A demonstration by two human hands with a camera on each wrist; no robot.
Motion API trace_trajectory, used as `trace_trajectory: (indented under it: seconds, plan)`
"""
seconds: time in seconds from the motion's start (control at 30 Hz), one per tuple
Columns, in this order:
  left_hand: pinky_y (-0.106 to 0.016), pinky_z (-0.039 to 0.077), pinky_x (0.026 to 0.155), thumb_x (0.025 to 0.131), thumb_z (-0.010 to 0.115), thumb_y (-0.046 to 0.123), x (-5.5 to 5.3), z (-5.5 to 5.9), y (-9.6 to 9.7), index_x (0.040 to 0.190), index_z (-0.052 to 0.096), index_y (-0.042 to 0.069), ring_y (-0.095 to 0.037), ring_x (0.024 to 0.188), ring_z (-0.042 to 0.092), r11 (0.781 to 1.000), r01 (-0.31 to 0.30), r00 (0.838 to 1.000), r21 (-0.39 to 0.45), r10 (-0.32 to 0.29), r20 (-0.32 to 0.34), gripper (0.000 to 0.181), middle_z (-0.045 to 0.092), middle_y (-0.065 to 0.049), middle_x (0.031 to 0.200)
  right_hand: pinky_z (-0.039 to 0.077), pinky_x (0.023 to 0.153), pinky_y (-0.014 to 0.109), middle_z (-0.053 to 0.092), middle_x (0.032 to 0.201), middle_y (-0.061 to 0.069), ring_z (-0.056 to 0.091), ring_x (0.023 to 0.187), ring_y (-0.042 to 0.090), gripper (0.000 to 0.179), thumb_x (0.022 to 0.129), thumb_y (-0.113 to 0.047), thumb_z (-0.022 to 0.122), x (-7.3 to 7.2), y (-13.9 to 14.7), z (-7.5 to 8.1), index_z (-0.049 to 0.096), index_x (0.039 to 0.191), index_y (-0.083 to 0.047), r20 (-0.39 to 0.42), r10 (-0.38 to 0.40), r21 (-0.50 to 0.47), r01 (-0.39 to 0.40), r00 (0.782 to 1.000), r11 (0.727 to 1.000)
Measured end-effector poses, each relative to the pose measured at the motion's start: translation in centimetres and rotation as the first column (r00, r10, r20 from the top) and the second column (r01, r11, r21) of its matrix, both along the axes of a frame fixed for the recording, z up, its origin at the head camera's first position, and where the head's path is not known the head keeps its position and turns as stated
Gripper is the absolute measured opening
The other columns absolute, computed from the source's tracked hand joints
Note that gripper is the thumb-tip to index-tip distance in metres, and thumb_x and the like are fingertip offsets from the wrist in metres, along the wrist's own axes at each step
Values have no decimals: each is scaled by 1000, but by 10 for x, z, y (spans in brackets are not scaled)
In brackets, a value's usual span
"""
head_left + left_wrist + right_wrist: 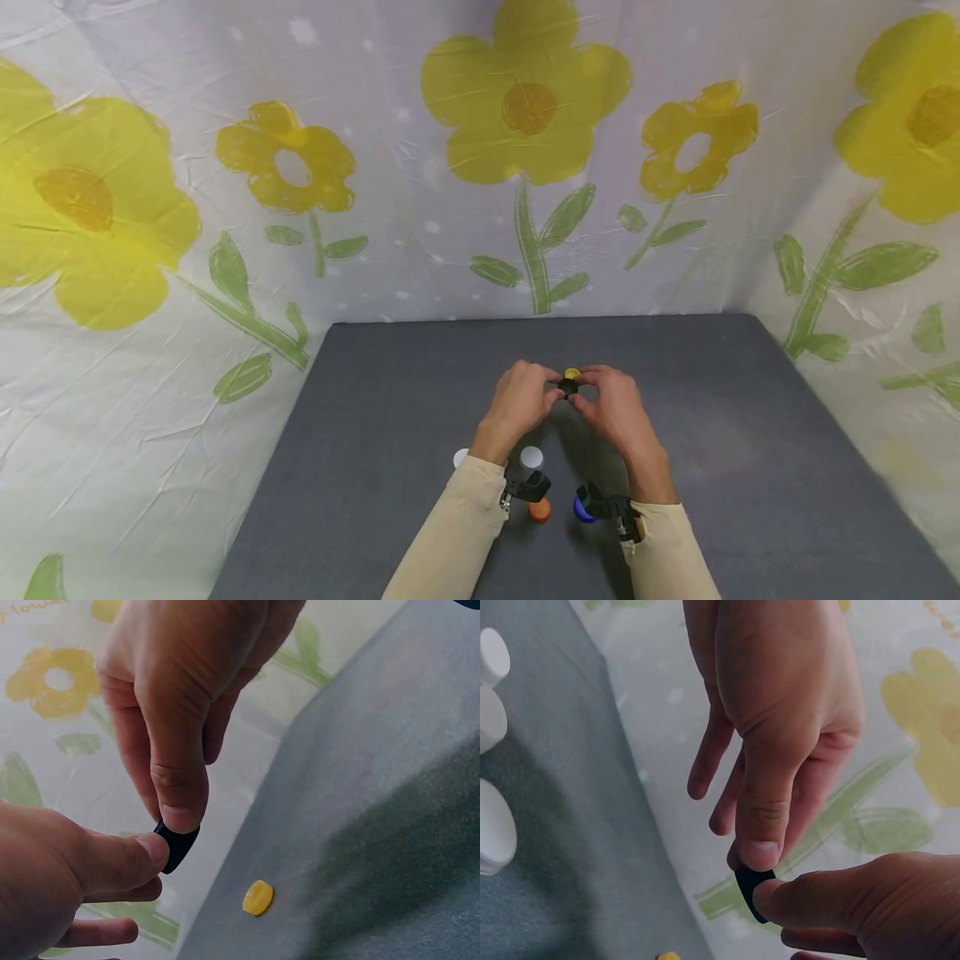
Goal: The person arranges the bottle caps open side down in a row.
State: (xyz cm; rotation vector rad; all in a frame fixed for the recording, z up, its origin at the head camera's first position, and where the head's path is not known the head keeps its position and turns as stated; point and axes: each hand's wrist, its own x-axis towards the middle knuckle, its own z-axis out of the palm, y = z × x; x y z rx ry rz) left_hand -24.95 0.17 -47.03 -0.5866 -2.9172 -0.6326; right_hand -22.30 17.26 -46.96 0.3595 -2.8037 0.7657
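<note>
Both hands meet over the far part of the table, pinching a small black cap (pixel 568 387) between thumbs and fingertips. My left hand (pixel 519 398) grips its left side and my right hand (pixel 613 403) its right side. In the left wrist view the black cap (pixel 178 846) is raised and tilted, and its inside is hidden. The right wrist view shows thumbs pressed on the same cap (pixel 753 891). Just beyond the hands, a yellow cap (pixel 572 373) lies on the table, seen also as a yellow cap (pixel 258 898) in the left wrist view.
Nearer the person, a white cap (pixel 461 457) is partly covered by the left sleeve. A whitish cap (pixel 532 457), an orange cap (pixel 539 510) and a blue cap (pixel 584 510) lie between the forearms. The dark grey table (pixel 390 400) meets a flower-printed curtain (pixel 397 208) behind.
</note>
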Motion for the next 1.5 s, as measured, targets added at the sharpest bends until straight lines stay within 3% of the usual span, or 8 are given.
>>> trace_trajectory:
  seconds: [0.23, 0.5, 0.77, 0.97, 1.1, 1.2, 1.3, 1.5]
  plan:
    - [-36, 56, 79, 91, 75, 34, 11, 0, -10, 111, 79, 24, -19, 100, 69, 999, 7, 1000, 35, -6, -11, 23, 76, 4, 107, 50, 95, 57, 69, 124, 19, 64, 114, 41, 31, 82, -16, 82, 9, -4, -2, 76, 108, -1, -40, 14, -31, -15, 999, 999]
    - [-36, 57, 82, 90, 76, 32, 20, -9, -19, 112, 78, 22, -19, 104, 69, 997, 17, 1000, 77, -17, 4, 24, 76, 3, 108, 48, 98, 59, 69, 125, 17, 63, 117, 39, 28, 85, -19, 81, 16, -6, -11, 76, 108, -5, -7, 52, -66, -52, 999, 996]
    - [-41, 56, 87, 88, 78, 26, 23, -11, -21, 123, 73, 22, -22, 105, 67, 990, 37, 996, 134, -25, -90, 36, 75, 3, 115, 49, 97, 56, 70, 121, 16, 65, 116, 37, 28, 90, -21, 75, 15, -3, -13, 74, 111, -3, -30, 26, -123, -29, 999, 992]
    - [-38, 56, 84, 87, 79, 23, 24, -15, -20, 118, 76, 24, -19, 99, 70, 979, 75, 983, 189, -41, -180, 31, 76, 5, 110, 50, 96, 55, 71, 120, 13, 66, 115, 34, 29, 95, -24, 68, 17, -3, -13, 72, 117, -6, 43, 38, -153, -31, 998, 988]
    - [-37, 56, 84, 91, 75, 27, 23, -17, -20, 116, 77, 23, -18, 98, 70, 975, 90, 980, 203, -50, -195, 26, 77, 5, 108, 50, 98, 56, 69, 125, 14, 63, 119, 35, 31, 99, -26, 62, 18, -2, -13, 70, 121, -5, 68, 55, -185, -41, 996, 982]
    - [-37, 56, 83, 93, 73, 31, 23, -16, -21, 115, 77, 22, -18, 97, 70, 970, 77, 983, 228, -36, -180, 24, 77, 5, 106, 50, 96, 55, 69, 124, 14, 64, 118, 35, 29, 101, -26, 59, 18, -2, -13, 71, 118, -7, 37, 49, -212, -40, 998, 977]
    - [-35, 56, 80, 94, 71, 33, 21, -17, -23, 112, 78, 22, -16, 96, 70, 952, 49, 991, 301, -10, -131, 22, 77, 7, 103, 50, 96, 55, 69, 123, 12, 64, 118, 34, 24, 99, -26, 63, 17, -2, -12, 73, 114, -9, -12, 33, -226, -35, 999, 974]
    - [-28, 56, 77, 94, 71, 32, 21, -17, -24, 104, 79, 18, -12, 88, 71, 870, 4, 1000, 493, 1, -10, 19, 77, 7, 95, 48, 100, 55, 68, 127, 12, 63, 120, 33, 37, 87, -20, 79, 16, -3, -12, 71, 121, -9, -132, 38, -201, -64, 991, 978]
